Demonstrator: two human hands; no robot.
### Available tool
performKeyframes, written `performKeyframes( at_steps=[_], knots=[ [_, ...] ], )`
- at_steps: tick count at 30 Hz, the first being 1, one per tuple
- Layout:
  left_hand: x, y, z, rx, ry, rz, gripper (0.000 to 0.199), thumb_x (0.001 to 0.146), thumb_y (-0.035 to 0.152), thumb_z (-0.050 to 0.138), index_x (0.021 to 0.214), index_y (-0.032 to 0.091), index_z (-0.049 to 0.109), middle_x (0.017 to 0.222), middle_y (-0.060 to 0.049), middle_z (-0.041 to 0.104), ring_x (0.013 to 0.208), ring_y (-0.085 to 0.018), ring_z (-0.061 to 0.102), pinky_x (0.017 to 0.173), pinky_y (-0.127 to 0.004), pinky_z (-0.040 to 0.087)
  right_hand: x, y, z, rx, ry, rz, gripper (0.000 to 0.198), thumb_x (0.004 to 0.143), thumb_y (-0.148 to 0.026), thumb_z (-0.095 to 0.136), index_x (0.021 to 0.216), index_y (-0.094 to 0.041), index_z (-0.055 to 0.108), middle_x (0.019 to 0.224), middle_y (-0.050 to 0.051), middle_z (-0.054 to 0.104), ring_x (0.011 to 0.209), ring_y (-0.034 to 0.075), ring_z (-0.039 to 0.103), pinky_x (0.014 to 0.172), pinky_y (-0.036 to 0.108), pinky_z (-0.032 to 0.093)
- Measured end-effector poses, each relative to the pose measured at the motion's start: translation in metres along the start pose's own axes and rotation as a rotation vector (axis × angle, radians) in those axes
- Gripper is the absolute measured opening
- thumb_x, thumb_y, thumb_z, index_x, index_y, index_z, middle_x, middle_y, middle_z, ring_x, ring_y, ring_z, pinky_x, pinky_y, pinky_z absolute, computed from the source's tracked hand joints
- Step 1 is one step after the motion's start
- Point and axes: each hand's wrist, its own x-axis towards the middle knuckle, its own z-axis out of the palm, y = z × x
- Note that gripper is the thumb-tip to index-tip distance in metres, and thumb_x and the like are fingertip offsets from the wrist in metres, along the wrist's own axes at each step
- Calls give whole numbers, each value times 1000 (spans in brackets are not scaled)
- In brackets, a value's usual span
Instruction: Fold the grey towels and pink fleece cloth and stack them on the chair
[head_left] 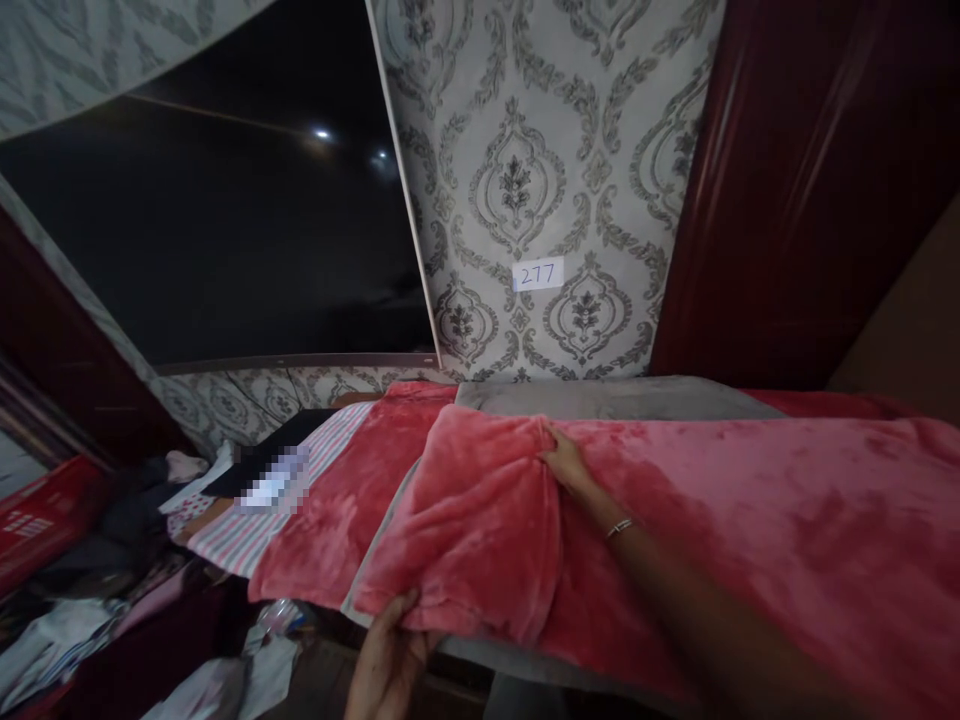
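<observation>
A plush red blanket lies spread over the surface before me, its left end doubled back into a flap. My right hand pinches the edge of that flap near its far right corner. At the near left corner, my left hand has its thumb on top of the red cloth and its fingers beneath it. A grey layer shows at the back and along the near edge. Under the flap's left side, more red cloth rests on a striped cloth.
A large television hangs on the patterned wall, beside a paper label reading 277. A dark red wooden panel stands at right. Clothes are heaped at lower left near a red crate. A black flat item lies by the striped cloth.
</observation>
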Motion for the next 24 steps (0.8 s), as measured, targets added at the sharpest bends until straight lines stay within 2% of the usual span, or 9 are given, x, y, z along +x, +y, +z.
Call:
performKeyframes(
  at_steps=[2,5,8,11,14,16,18,21,24],
  knots=[
    [-4,-3,-1,-6,-23,-6,39,76,0,60,111,15,66,86,-8,77,72,-23,75,72,-40,64,-2,9,-8,29,26,41,58,54,-21,68,113,-23,68,126,9,67,124,29,58,114,50,39],
    [-11,-11,4,-23,-113,-43,43,80,6,62,121,19,64,95,-10,77,88,-26,76,83,-41,63,-12,15,-11,69,82,102,63,60,-32,69,123,-23,61,126,10,67,124,28,59,109,49,45],
    [-16,-24,12,-14,-157,-120,40,84,11,63,123,23,63,100,-9,78,94,-26,75,87,-41,61,-35,10,-7,150,35,179,77,65,-38,71,138,-23,51,124,10,68,115,28,65,100,49,53],
    [-20,-33,22,3,-194,-164,31,85,15,65,115,22,65,101,-8,78,91,-26,75,86,-44,61,-65,-2,-4,228,-124,240,93,66,-38,75,150,-29,37,140,8,59,120,26,63,101,45,53],
    [-22,-39,30,71,-266,-230,18,84,19,68,102,17,66,93,-9,78,79,-26,76,75,-45,62,-91,-15,-9,195,-253,241,103,62,-34,81,153,-34,34,155,4,45,134,26,52,112,46,45],
    [-23,-45,31,120,-301,-267,15,82,22,70,95,15,66,85,-10,77,68,-26,74,63,-42,62,-103,-22,-18,189,-285,223,106,60,-32,82,154,-35,33,156,3,44,137,27,49,114,48,41],
    [-25,-53,28,165,-325,-298,16,81,23,72,92,13,66,81,-10,76,62,-24,72,56,-39,61,-112,-27,-29,206,-304,233,110,61,-31,82,156,-34,26,150,5,50,134,28,52,111,50,44],
    [-30,-64,16,227,-432,-337,18,81,25,73,92,12,67,86,-12,76,70,-25,73,62,-37,61,-126,-31,-44,198,-351,298,117,65,-34,80,159,-33,12,141,10,58,126,29,59,102,52,51],
    [-38,-71,3,296,-593,-402,20,85,32,70,91,13,68,93,-13,76,88,-32,75,65,-38,61,-139,-31,-48,129,-355,287,116,67,-36,80,160,-32,10,145,12,53,126,30,58,102,53,51]
  ],
)
